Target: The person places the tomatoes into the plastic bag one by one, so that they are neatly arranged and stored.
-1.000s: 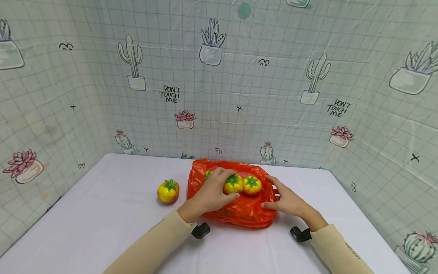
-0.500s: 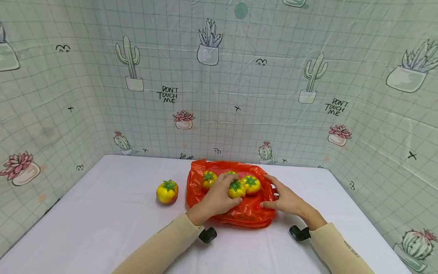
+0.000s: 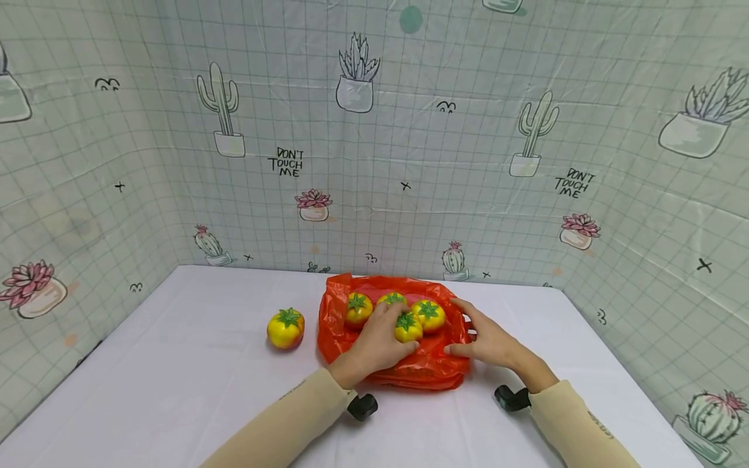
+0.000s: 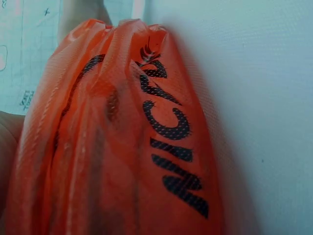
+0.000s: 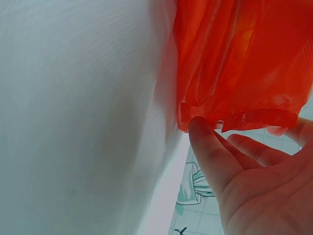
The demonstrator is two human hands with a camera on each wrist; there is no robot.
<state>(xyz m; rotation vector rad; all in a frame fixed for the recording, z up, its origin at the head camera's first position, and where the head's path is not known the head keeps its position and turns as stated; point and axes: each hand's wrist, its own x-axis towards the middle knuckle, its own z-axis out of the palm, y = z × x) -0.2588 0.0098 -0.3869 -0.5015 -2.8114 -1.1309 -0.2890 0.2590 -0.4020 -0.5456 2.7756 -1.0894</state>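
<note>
A red plastic bag (image 3: 409, 372) lies on the table with its mouth facing up, and printed letters show on the bag's side (image 4: 168, 117) in the left wrist view. My left hand (image 3: 377, 339) reaches into the mouth and grips a yellow tomato (image 3: 407, 328), thumb in front and fingers behind. Three more such tomatoes are in the bag: one at left (image 3: 358, 310), one behind my fingers (image 3: 392, 299), partly hidden, and one at right (image 3: 429, 316). My right hand (image 3: 491, 338) holds the bag's right edge, thumb and fingers spread apart along it.
One more yellow-and-red tomato (image 3: 285, 328) sits on the white table (image 3: 205, 390) left of the bag. Walls of cloth (image 3: 404, 143) printed with cacti enclose the table at the back and sides. A black device (image 3: 363, 407) is on the left wrist.
My left hand has moved right and slightly toward me with the tomato, uncovering the left and back tomatoes. My right hand stays at the bag's edge. The head view has shifted slightly.
</note>
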